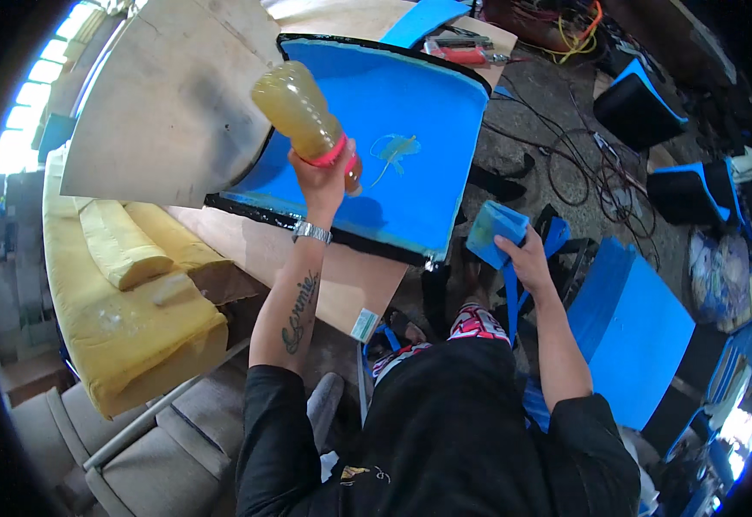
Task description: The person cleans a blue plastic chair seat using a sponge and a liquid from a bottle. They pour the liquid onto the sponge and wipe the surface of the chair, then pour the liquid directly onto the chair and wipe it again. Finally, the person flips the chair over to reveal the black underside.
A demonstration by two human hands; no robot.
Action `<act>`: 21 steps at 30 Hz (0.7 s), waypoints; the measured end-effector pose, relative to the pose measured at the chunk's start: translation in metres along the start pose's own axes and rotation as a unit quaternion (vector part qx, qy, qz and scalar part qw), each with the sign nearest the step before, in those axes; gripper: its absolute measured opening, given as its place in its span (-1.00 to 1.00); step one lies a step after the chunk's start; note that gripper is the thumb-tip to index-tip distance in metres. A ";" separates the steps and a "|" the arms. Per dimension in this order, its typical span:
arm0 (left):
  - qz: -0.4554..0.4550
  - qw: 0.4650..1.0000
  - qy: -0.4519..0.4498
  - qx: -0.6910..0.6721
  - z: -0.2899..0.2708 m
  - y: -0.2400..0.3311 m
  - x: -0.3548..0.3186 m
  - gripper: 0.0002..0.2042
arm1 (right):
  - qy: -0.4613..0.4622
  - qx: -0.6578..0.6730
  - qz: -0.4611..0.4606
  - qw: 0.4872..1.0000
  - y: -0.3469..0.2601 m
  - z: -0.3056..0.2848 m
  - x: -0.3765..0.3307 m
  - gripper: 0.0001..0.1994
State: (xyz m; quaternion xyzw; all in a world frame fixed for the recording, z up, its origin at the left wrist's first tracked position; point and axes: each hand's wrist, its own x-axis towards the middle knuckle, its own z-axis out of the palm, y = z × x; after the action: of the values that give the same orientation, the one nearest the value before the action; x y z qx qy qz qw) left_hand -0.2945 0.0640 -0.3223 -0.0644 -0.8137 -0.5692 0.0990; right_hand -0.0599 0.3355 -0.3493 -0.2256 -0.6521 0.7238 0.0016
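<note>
Two hands were full: my left hand (324,172) wrapped its fingers round the bottle (294,99) over the blue panel (428,112); my right hand (527,258) pinched a blue pad (486,231) just right of the panel. The bottle looked squeezable, probably slippery, best held at its pink band (328,153); the pad, light.

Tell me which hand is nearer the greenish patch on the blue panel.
Left. In view, the left hand, gripping the bottle, is left of the patch; the right hand, holding a blue piece, is farther, lower right.
</note>
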 end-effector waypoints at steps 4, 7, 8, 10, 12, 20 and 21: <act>0.002 0.999 0.046 -0.003 0.036 -0.005 0.016 -0.16 | -0.029 0.014 -0.056 0.998 -0.022 -0.002 0.076 -0.58; -0.091 0.988 0.104 -0.069 0.074 0.002 0.032 -0.15 | -0.043 -0.047 -0.066 0.996 -0.028 -0.030 0.136 -0.56; -0.108 0.982 0.139 -0.069 0.097 -0.013 0.025 -0.15 | -0.048 -0.086 -0.064 0.993 -0.029 -0.039 0.152 -0.56; -0.149 0.971 0.173 -0.065 0.142 -0.032 0.009 -0.15 | -0.039 -0.149 -0.056 0.987 -0.043 -0.063 0.174 -0.54; -0.074 0.988 0.130 -0.042 0.180 -0.041 -0.006 -0.17 | -0.033 -0.148 -0.064 0.986 -0.048 -0.091 0.191 -0.55; -0.121 0.966 0.177 -0.142 0.116 -0.077 -0.061 -0.23 | -0.114 -0.221 -0.081 0.965 -0.074 -0.103 0.199 -0.60; -0.109 0.971 0.186 -0.106 0.110 -0.071 -0.056 -0.25 | -0.113 -0.216 -0.070 0.967 -0.073 -0.103 0.203 -0.60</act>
State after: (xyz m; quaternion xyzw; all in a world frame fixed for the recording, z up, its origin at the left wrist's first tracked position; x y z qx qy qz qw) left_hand -0.2646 0.1433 -0.4365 0.1216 -0.7183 -0.6614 0.1786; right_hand -0.2297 0.5035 -0.3512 -0.0911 -0.8031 0.5846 -0.0702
